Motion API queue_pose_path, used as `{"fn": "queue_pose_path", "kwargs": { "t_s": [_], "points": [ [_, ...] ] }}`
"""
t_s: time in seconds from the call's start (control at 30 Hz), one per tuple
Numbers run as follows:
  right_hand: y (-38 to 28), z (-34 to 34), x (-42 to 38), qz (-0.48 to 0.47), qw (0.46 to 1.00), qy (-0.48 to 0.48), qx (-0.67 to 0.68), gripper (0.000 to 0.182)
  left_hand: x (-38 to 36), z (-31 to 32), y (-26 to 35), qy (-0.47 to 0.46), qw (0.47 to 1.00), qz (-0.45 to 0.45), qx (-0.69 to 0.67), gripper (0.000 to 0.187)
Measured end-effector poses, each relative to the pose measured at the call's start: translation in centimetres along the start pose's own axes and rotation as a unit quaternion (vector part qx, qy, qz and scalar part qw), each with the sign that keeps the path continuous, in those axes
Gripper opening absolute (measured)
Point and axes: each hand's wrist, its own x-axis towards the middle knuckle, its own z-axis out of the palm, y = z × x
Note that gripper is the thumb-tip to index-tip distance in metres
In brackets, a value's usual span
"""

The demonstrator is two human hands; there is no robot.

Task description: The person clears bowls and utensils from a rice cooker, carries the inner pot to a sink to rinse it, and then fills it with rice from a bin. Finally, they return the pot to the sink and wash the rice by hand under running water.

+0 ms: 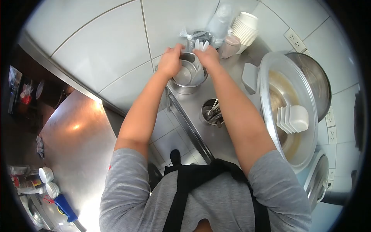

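Observation:
My left hand (171, 61) is at the left rim of a round metal pot (186, 89), its fingers curled near small round translucent containers (183, 74) inside. At the pot's right side, my right hand (208, 58) is closed on white plastic spoons (200, 45), whose upper ends stick up above the fingers. Whether my left fingers grip a container or the rim is hidden. Just behind the hands lies a knotted clear bag (201, 36) with dark contents.
Right of the pot stand stacked paper cups (245, 29) and a metal canister of utensils (211, 112). A large basin (270, 116) holds stacked white bowls (296, 119). Another metal table (73, 131) is at the left, with a blue-handled object (65, 208).

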Motion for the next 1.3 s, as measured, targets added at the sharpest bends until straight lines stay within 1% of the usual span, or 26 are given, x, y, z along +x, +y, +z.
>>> {"fn": "queue_pose_path", "kwargs": {
  "t_s": [0.03, 0.07, 0.13, 0.23, 0.33, 0.37, 0.43, 0.47, 0.53, 0.57, 0.63, 0.67, 0.73, 0.77, 0.8, 0.83, 0.9, 0.93, 0.97, 1.03, 1.07, 1.13, 1.17, 1.23, 1.27, 1.3],
  "points": [
    [-0.4, -0.4, -0.4, -0.03, 0.999, -0.001, -0.032, 0.041, -0.7, -0.7, 0.8, 0.033, 0.98, -0.018, 0.197, 0.056],
    [-1.1, -1.0, -1.0, -0.061, 0.996, -0.003, -0.066, 0.041, -0.6, -0.1, 0.1, 0.023, 0.971, -0.02, 0.236, 0.05],
    [-2.5, -1.8, -1.8, -0.108, 0.992, -0.035, -0.05, 0.04, -0.6, 1.6, -2.2, 0.001, 0.95, -0.025, 0.312, 0.038],
    [-3.2, -2.3, -1.9, -0.149, 0.984, -0.091, -0.024, 0.037, -0.7, 1.9, -2.7, -0.02, 0.962, 0.0, 0.273, 0.036],
    [-2.5, -3.0, -1.3, -0.167, 0.978, -0.126, -0.017, 0.04, -1.1, 0.4, -1.4, 0.104, 0.981, 0.022, 0.165, 0.037],
    [-2.7, -3.2, -1.6, -0.169, 0.976, -0.134, -0.016, 0.043, -0.8, 0.0, -1.2, 0.132, 0.987, 0.067, 0.067, 0.037],
    [-2.9, -3.4, -2.5, -0.113, 0.985, -0.053, -0.122, 0.051, 0.3, -0.4, -0.8, 0.179, 0.963, 0.15, -0.132, 0.037],
    [-3.2, -3.5, -3.0, -0.085, 0.981, -0.014, -0.176, 0.055, 0.6, -0.5, -0.2, 0.14, 0.97, 0.137, -0.144, 0.036],
    [-2.8, -3.2, -3.4, -0.088, 0.986, 0.038, -0.134, 0.057, 1.1, -0.6, 1.3, 0.064, 0.977, 0.113, -0.168, 0.033],
    [-2.7, -3.1, -3.7, -0.089, 0.987, 0.066, -0.114, 0.058, 1.6, -0.4, 1.5, 0.073, 0.985, 0.083, -0.134, 0.032],
    [-3.2, -3.1, -5.4, -0.15, 0.965, 0.193, -0.098, 0.053, 2.7, 0.7, 1.4, 0.087, 0.994, 0.021, -0.068, 0.03],
    [-3.5, -3.4, -6.6, -0.18, 0.946, 0.254, -0.09, 0.05, 3.0, 1.5, 1.2, 0.142, 0.989, 0.012, -0.035, 0.027],
    [-4.1, -5.4, -10.4, -0.237, 0.943, 0.188, -0.14, 0.043, 2.9, 2.9, 0.9, 0.249, 0.968, -0.006, 0.034, 0.021],
    [-4.1, -6.3, -12.6, -0.266, 0.937, 0.155, -0.163, 0.04, 2.4, 2.5, 1.4, 0.161, 0.986, -0.01, 0.04, 0.019],
    [-3.6, -6.8, -15.2, -0.211, 0.957, 0.037, -0.193, 0.036, 1.3, 1.7, 2.1, 0.07, 0.996, -0.015, 0.046, 0.018],
    [-3.2, -7.1, -17.8, -0.153, 0.96, -0.08, -0.218, 0.031, 0.4, 1.2, 2.7, -0.02, 0.998, -0.019, 0.053, 0.016],
    [0.6, -6.1, -20.9, -0.165, 0.901, -0.2, -0.347, 0.023, -0.4, 1.7, 2.7, -0.136, 0.985, 0.048, 0.098, 0.015],
    [3.0, -4.9, -22.2, -0.201, 0.886, -0.172, -0.381, 0.021, -0.8, 2.4, 2.4, -0.193, 0.971, 0.078, 0.12, 0.016],
    [4.7, -4.0, -22.8, -0.238, 0.867, -0.143, -0.413, 0.019, -0.7, 3.8, 1.4, -0.188, 0.966, 0.09, 0.152, 0.016],
    [5.8, -4.3, -22.6, -0.248, 0.873, -0.135, -0.398, 0.015, -0.2, 6.3, -0.8, -0.175, 0.954, 0.112, 0.217, 0.018],
    [5.8, -4.4, -22.2, -0.254, 0.876, -0.128, -0.39, 0.014, -0.1, 5.4, -0.6, -0.15, 0.963, 0.117, 0.192, 0.018],
    [2.5, -6.2, -22.0, -0.233, 0.891, -0.153, -0.358, 0.012, -1.2, 3.3, 0.1, -0.11, 0.978, 0.122, 0.132, 0.019],
    [0.5, -7.4, -22.0, -0.221, 0.898, -0.168, -0.342, 0.011, -1.6, 1.6, 0.7, -0.065, 0.99, 0.086, 0.089, 0.017],
    [-3.4, -8.8, -21.6, -0.242, 0.901, -0.142, -0.33, 0.011, -3.7, -1.4, 1.4, 0.117, 0.992, 0.024, -0.03, 0.016],
    [-4.9, -9.0, -21.0, -0.253, 0.903, -0.126, -0.325, 0.011, -4.2, -1.6, -0.2, 0.21, 0.971, 0.056, -0.096, 0.019],
    [-5.8, -8.8, -20.2, -0.274, 0.901, -0.107, -0.318, 0.011, -4.7, -1.5, -1.7, 0.3, 0.936, 0.086, -0.163, 0.022]
  ]
}}
